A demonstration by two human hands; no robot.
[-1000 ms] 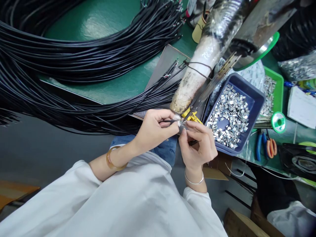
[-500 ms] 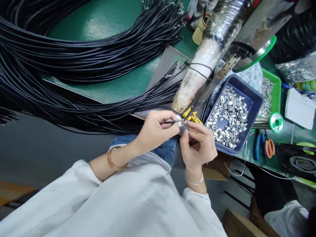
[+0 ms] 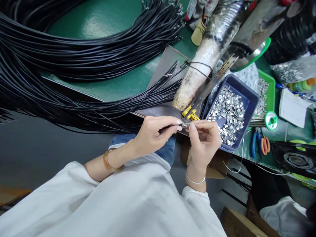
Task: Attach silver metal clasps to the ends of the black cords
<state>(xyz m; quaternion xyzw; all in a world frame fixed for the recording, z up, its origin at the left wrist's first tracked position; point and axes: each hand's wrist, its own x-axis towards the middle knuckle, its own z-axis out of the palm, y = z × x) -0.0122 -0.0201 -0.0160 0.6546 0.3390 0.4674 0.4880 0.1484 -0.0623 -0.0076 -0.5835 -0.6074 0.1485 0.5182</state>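
Note:
In the head view, my left hand (image 3: 154, 133) pinches a black cable (image 3: 171, 125) close to its end between thumb and fingers. A small silvery metal connector (image 3: 185, 125) sits at the cable's tip, between my two hands. My right hand (image 3: 205, 140) is closed, thumb and forefinger pinching the connector's far end; the fingertips partly cover it. Just beyond the hands lies a yellow holder (image 3: 190, 113) at the foot of the slanted pipe. To the right, a blue tray (image 3: 254, 98) contains many small shiny metal shells (image 3: 229, 112).
Large bundles of black cables (image 3: 98, 59) cover the green table's (image 3: 118, 89) left side. A wrapped pipe (image 3: 192, 79) slants across the middle. Right of the blue tray are a green tray (image 3: 271, 89), a solder spool (image 3: 271, 120), pliers (image 3: 264, 144) and a paper pad (image 3: 293, 107).
My right hand has shifted slightly right, and its fingers have straightened along the line of the cable. The connector now shows level between both hands. The view has turned slightly.

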